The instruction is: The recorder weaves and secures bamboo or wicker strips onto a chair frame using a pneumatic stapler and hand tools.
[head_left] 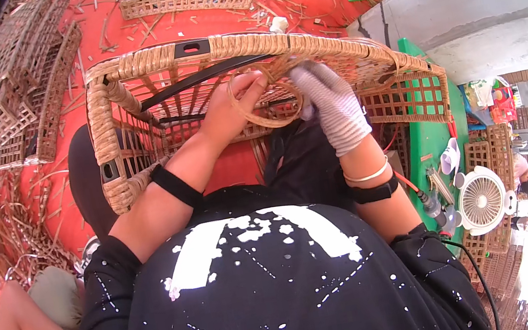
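Observation:
A woven rattan-like basket frame (143,62) lies across in front of me, its thick rim wrapped in tan strip. A dark bar (189,81) runs inside it. My bare left hand (234,105) is closed, thumb and fingers pinching a looped tan weaving strip (274,124). My right hand (330,100), in a pale striped glove, is closed at the basket's far rim, where the strip meets the wrapping. Its fingertips are partly hidden and blurred. The loop hangs between both hands, over the basket's open lattice.
Stacked woven panels (16,81) stand at the left, above a heap of loose strips (13,223). Another basket piece (186,0) lies on the red floor ahead. On the right are a green table (441,148), a white fan (483,200) and a power tool (432,206). Someone's knee (19,318) shows lower left.

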Action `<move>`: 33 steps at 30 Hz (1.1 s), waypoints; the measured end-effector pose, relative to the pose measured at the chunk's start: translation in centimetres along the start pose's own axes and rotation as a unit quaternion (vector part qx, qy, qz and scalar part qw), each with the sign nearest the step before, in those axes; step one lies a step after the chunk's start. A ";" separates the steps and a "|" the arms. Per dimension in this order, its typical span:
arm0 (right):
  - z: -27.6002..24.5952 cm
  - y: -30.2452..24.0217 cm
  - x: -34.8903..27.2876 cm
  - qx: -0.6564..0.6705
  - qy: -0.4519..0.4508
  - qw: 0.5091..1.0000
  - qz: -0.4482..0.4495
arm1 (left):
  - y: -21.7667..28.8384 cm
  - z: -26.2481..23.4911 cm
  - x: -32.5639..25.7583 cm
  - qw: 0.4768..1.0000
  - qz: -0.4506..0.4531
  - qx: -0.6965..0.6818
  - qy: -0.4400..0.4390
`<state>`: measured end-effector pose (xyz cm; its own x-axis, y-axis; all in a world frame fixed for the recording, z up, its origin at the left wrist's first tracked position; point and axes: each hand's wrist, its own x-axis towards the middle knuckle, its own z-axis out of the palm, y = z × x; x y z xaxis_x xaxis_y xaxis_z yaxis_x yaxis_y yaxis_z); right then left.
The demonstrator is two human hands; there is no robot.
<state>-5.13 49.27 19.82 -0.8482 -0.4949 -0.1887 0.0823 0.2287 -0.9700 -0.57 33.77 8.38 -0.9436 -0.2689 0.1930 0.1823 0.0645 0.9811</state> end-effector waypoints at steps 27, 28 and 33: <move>-0.1 -0.2 -2.4 -0.474 -0.006 0.849 -0.234 | 0.9 0.4 -0.9 0.998 0.055 0.024 0.019; 0.0 -0.6 -3.4 -0.427 -0.013 0.878 -0.216 | 1.1 0.6 -0.9 0.996 0.081 -0.013 0.021; -0.2 -3.2 -7.2 -0.362 -0.122 0.918 -0.107 | 2.3 0.1 -1.5 0.989 0.087 0.118 0.020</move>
<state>0.64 52.29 24.28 -0.6547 -0.7464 -0.1192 -0.5177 0.5577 -0.6488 1.26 34.44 10.33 -0.8914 -0.2713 0.3631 0.2664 0.3346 0.9039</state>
